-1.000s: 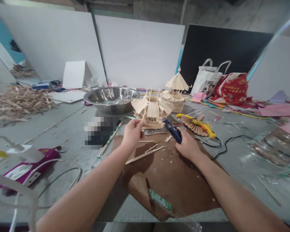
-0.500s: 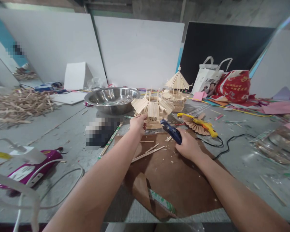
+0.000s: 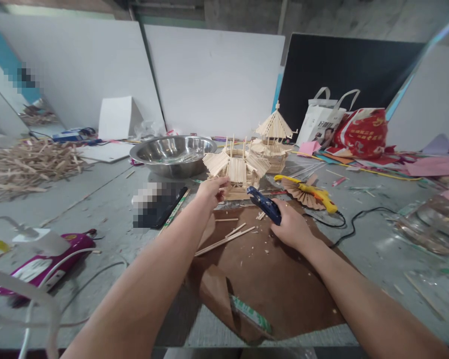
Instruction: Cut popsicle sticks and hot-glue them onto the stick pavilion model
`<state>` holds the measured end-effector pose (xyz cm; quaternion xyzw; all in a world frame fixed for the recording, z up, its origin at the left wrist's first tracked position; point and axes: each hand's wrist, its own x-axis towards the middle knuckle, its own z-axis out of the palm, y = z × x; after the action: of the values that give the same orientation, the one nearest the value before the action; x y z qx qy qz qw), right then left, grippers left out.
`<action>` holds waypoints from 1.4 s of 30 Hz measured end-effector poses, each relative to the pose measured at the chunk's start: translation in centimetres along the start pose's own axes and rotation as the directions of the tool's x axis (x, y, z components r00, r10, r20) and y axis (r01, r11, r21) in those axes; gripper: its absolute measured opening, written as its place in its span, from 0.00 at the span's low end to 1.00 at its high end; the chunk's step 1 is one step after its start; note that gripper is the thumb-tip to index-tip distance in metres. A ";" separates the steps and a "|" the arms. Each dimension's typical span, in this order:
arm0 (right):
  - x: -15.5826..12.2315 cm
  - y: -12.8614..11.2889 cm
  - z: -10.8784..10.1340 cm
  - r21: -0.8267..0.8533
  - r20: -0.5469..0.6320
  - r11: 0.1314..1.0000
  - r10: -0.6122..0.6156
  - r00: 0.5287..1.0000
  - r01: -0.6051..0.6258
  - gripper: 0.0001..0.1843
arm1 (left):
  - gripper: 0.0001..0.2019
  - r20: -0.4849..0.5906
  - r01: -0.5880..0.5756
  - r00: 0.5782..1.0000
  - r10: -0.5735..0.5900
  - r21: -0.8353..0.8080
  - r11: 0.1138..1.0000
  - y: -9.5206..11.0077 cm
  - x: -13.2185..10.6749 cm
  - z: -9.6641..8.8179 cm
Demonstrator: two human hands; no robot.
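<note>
My left hand [image 3: 210, 191] reaches to the front left corner of a small stick-built model house [image 3: 236, 168], fingers pinched against its base; whether a stick is between them I cannot make out. My right hand [image 3: 292, 228] is wrapped round a dark blue glue gun [image 3: 264, 204] whose nozzle points left toward the model. Both hands hover over a brown paper sheet [image 3: 269, 274] scattered with loose wooden sticks [image 3: 225, 239] and chips. A taller stick pagoda [image 3: 273, 135] stands just behind the model.
A steel bowl [image 3: 175, 154] sits left of the models. A yellow glue gun [image 3: 311, 194] with a black cord lies to the right on a pleated paper fan. A stick pile [image 3: 30, 162] is far left, a purple device [image 3: 45, 259] near left, bags [image 3: 355, 132] and coloured paper at the back right.
My left hand moved forward from above the brown paper to the model's front left corner. The right hand with the blue glue gun stayed almost still.
</note>
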<state>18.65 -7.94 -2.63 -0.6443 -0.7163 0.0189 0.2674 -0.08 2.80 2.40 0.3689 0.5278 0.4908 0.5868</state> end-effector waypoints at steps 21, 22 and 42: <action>-0.3 -1.0 0.0 0.131 -0.072 0.984 -0.111 0.991 0.119 0.28 | 0.08 0.387 -0.479 0.859 0.334 0.380 0.791 -5.3 -8.1 -0.6; -0.3 -1.0 0.0 0.128 -0.075 0.984 -0.118 0.990 0.127 0.28 | 0.08 0.388 -0.488 0.856 0.342 0.389 0.781 -5.3 -8.1 -0.6; 0.6 1.5 -2.5 -0.511 0.095 0.856 -0.029 0.995 0.074 0.34 | 0.06 0.321 -0.517 0.856 0.406 0.559 0.649 -5.7 -6.2 -1.9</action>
<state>20.97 -7.92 -0.86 -0.6714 -0.7230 -0.1529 0.0561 -0.63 -4.80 -1.76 0.7044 0.4972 0.3870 0.3268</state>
